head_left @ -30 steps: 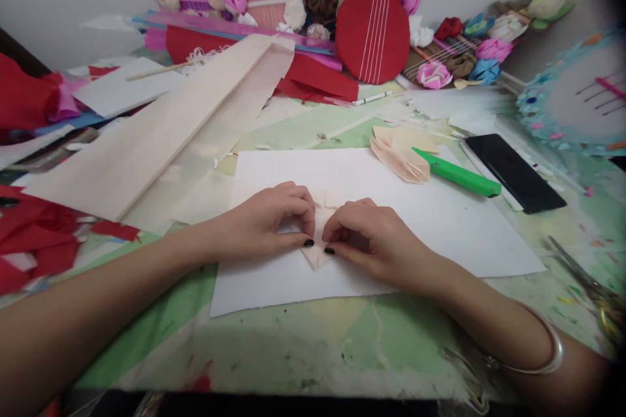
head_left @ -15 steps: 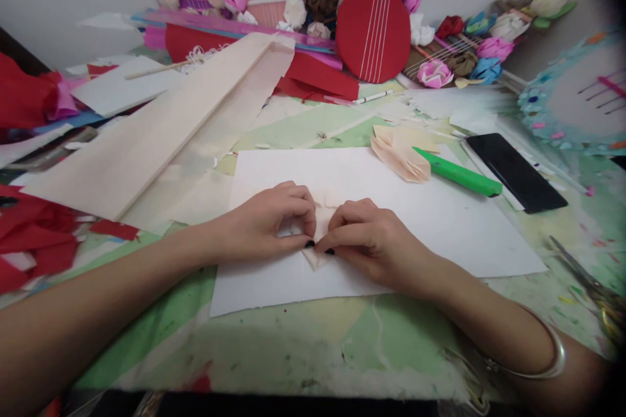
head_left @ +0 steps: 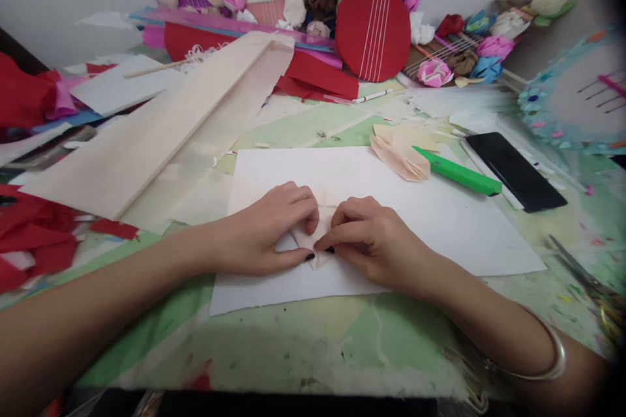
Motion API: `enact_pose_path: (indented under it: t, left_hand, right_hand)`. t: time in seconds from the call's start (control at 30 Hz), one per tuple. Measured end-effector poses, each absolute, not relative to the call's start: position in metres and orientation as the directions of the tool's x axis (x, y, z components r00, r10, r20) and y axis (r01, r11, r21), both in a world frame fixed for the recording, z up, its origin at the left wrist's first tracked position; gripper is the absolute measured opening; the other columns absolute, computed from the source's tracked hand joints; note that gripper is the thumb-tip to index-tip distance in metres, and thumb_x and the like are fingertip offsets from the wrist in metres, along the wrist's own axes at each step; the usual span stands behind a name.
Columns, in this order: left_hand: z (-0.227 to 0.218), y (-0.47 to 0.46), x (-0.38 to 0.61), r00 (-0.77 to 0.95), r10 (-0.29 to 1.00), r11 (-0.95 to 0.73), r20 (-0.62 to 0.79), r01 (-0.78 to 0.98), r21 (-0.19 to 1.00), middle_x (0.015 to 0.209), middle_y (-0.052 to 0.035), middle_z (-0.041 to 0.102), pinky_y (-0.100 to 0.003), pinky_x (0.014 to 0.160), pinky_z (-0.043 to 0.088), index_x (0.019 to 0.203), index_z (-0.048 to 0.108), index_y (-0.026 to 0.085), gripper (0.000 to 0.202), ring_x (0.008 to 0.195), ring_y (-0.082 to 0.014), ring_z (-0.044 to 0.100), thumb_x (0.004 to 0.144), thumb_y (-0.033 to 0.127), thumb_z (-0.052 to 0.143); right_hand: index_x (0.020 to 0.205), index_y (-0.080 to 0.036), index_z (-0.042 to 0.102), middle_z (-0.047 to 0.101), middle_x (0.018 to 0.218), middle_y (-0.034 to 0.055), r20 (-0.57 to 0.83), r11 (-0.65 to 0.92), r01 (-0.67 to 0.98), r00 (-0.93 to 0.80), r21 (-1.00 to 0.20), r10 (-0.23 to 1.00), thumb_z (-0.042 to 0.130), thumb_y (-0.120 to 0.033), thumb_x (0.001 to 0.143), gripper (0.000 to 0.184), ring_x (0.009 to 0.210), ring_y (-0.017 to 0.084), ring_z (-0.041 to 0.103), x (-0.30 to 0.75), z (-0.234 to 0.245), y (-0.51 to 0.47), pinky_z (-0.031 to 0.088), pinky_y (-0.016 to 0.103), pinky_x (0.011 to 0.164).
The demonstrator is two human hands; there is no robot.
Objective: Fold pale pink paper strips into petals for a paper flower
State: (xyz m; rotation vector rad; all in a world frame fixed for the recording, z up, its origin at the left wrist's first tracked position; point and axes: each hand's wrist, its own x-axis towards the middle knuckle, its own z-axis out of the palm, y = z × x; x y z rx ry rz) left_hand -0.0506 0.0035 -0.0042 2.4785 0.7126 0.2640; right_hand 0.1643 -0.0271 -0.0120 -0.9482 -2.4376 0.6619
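Note:
A small piece of peach crepe paper [head_left: 321, 225], folded to a point at its near end, lies between my hands on a white sheet [head_left: 440, 234]. My right hand [head_left: 381, 241] pinches its right side near the point, thumb and index finger together. My left hand [head_left: 274, 228] rests at its left side, the thumb stretched out along the lower edge and apart from the curled fingers. The fingers cover part of the folds. A pleated peach paper piece [head_left: 401, 153] lies at the sheet's far edge, touching a green utility knife [head_left: 462, 174].
A black phone [head_left: 516, 171] and scissors [head_left: 584, 273] lie to the right. A long folded peach paper strip [head_left: 147, 137] slants across the left, near red paper scraps [head_left: 34, 234]. Behind stand a red paper instrument [head_left: 374, 29] and several paper flowers [head_left: 435, 71].
My left thumb and fingers have spread apart, the thumb sliding slightly lower, and more of the peach paper's left side shows. My right hand keeps its pinch nearly unmoved.

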Motion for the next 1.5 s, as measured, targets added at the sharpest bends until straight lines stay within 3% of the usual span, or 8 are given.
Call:
enact_pose_path:
  t: [0.13, 0.27, 0.43, 0.53, 0.7, 0.87, 1.03, 1.5]
  left_hand:
    - [-0.004, 0.001, -0.051, 0.846, 0.532, -0.732, 0.03, 0.442, 0.518, 0.093, -0.0049, 0.048, -0.035, 0.079, 0.037, 0.086, 0.047, 0.017, 0.022, 0.087, -0.0206, 0.042, 0.08, 0.033, 0.061]
    - [0.0, -0.004, -0.053, 0.844, 0.535, -0.738, 0.036, 0.446, 0.507, 0.095, -0.0063, 0.048, -0.037, 0.079, 0.039, 0.087, 0.048, 0.017, 0.019, 0.088, -0.0215, 0.042, 0.08, 0.03, 0.06]
    - [0.007, -0.015, -0.052, 0.831, 0.514, -0.803, 0.214, 0.378, 0.461, 0.1, -0.0082, 0.051, -0.038, 0.082, 0.042, 0.087, 0.052, 0.018, 0.008, 0.095, -0.0227, 0.044, 0.079, 0.016, 0.055]
    - [0.007, -0.027, -0.05, 0.841, 0.471, -0.848, 0.266, 0.35, 0.397, 0.091, -0.0079, 0.055, -0.038, 0.078, 0.045, 0.088, 0.056, 0.017, 0.008, 0.087, -0.0216, 0.049, 0.081, 0.014, 0.053]
    - [-0.001, -0.048, -0.044, 0.852, 0.442, -0.897, 0.28, 0.426, 0.118, 0.089, -0.0104, 0.062, -0.042, 0.077, 0.051, 0.094, 0.061, 0.015, 0.014, 0.087, -0.0248, 0.057, 0.088, 0.022, 0.051]
    - [-0.006, -0.054, -0.038, 0.9, 0.345, -0.916, 0.266, 0.384, -0.112, 0.094, -0.0142, 0.064, -0.046, 0.076, 0.053, 0.104, 0.061, 0.009, 0.023, 0.092, -0.0287, 0.059, 0.091, 0.017, 0.045]
    - [-0.008, -0.053, -0.035, 0.896, 0.359, -0.902, 0.261, 0.405, -0.148, 0.091, -0.0163, 0.064, -0.046, 0.07, 0.054, 0.11, 0.06, 0.004, 0.028, 0.09, -0.0316, 0.06, 0.091, 0.018, 0.045]
    - [-0.014, -0.054, -0.036, 0.887, 0.371, -0.901, 0.273, 0.415, -0.124, 0.091, -0.0167, 0.063, -0.048, 0.073, 0.054, 0.11, 0.06, 0.003, 0.029, 0.092, -0.0321, 0.058, 0.09, 0.018, 0.046]
  right_hand:
    - [0.089, -0.023, 0.074, 0.062, 0.081, 0.0019, 0.218, 0.641, 0.502, -0.663, -0.581, 0.716, 0.057, -0.008, 0.082, 0.023, 0.079, 0.015, 0.056, 0.164, -0.011, -0.027, 0.036, 0.032, 0.074]
    - [0.089, -0.023, 0.074, 0.062, 0.082, 0.0016, 0.211, 0.631, 0.497, -0.661, -0.596, 0.72, 0.057, -0.01, 0.082, 0.022, 0.078, 0.014, 0.056, 0.164, -0.011, -0.027, 0.037, 0.032, 0.076]
    - [0.089, -0.023, 0.073, 0.063, 0.08, 0.0007, 0.214, 0.625, 0.485, -0.659, -0.612, 0.721, 0.058, -0.009, 0.081, 0.023, 0.076, 0.013, 0.056, 0.165, -0.011, -0.026, 0.038, 0.03, 0.076]
    - [0.088, -0.021, 0.073, 0.064, 0.079, 0.0015, 0.22, 0.627, 0.478, -0.66, -0.615, 0.719, 0.057, -0.008, 0.08, 0.023, 0.076, 0.013, 0.056, 0.166, -0.011, -0.025, 0.039, 0.029, 0.074]
    - [0.089, -0.02, 0.072, 0.065, 0.078, 0.0017, 0.221, 0.621, 0.506, -0.642, -0.598, 0.735, 0.057, -0.008, 0.08, 0.022, 0.078, 0.014, 0.056, 0.168, -0.011, -0.022, 0.04, 0.029, 0.074]
    - [0.091, -0.018, 0.068, 0.067, 0.078, 0.0014, 0.168, 0.533, 0.583, -0.563, -0.613, 0.809, 0.06, -0.009, 0.079, 0.017, 0.077, 0.015, 0.057, 0.172, -0.009, -0.02, 0.041, 0.029, 0.073]
    - [0.101, -0.019, 0.061, 0.066, 0.077, -0.0012, 0.095, 0.435, 0.615, -0.505, -0.657, 0.858, 0.061, -0.01, 0.077, 0.025, 0.071, 0.013, 0.057, 0.175, -0.007, -0.019, 0.042, 0.026, 0.068]
    - [0.096, -0.018, 0.062, 0.066, 0.078, 0.0, 0.098, 0.463, 0.623, -0.528, -0.63, 0.844, 0.057, -0.01, 0.078, 0.02, 0.073, 0.013, 0.057, 0.174, -0.005, -0.02, 0.04, 0.028, 0.071]
